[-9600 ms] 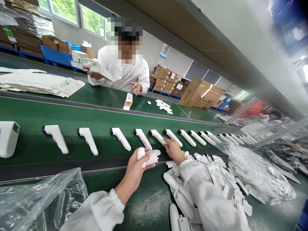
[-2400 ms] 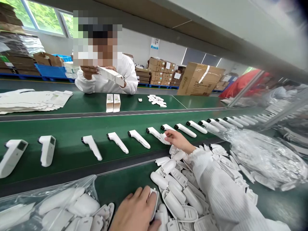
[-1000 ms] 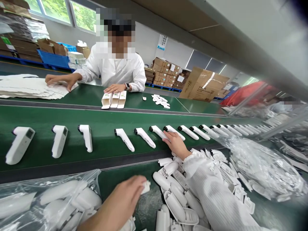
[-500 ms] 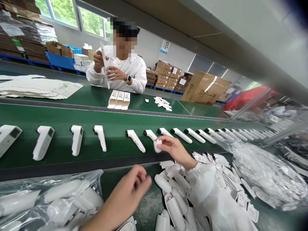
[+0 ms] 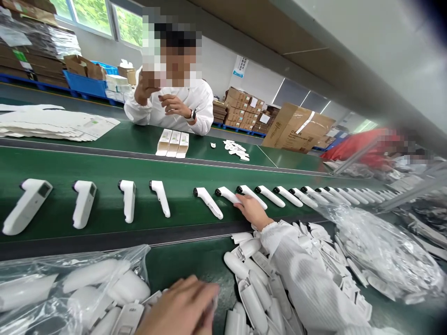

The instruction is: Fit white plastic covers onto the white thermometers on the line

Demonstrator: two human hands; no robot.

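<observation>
A row of white infrared thermometers with dark tips lies along the green conveyor belt. My right hand is over the belt, its fingers closed at the handle end of one thermometer. The white piece it held earlier cannot be made out now. Close below, my left hand is low over the near table, fingers curled and partly blurred. A pale edge shows by its fingertips, too unclear to name. Between my arms lies a heap of white plastic handle covers.
Clear plastic bags of white parts lie at left and right. Across the belt, a co-worker in white sits behind small white boxes and small white parts. An overhead shelf slants above.
My right hand has come down onto a thermometer's handle from just above it. My left hand has moved down toward the near edge. The thermometers have shifted right along the belt.
</observation>
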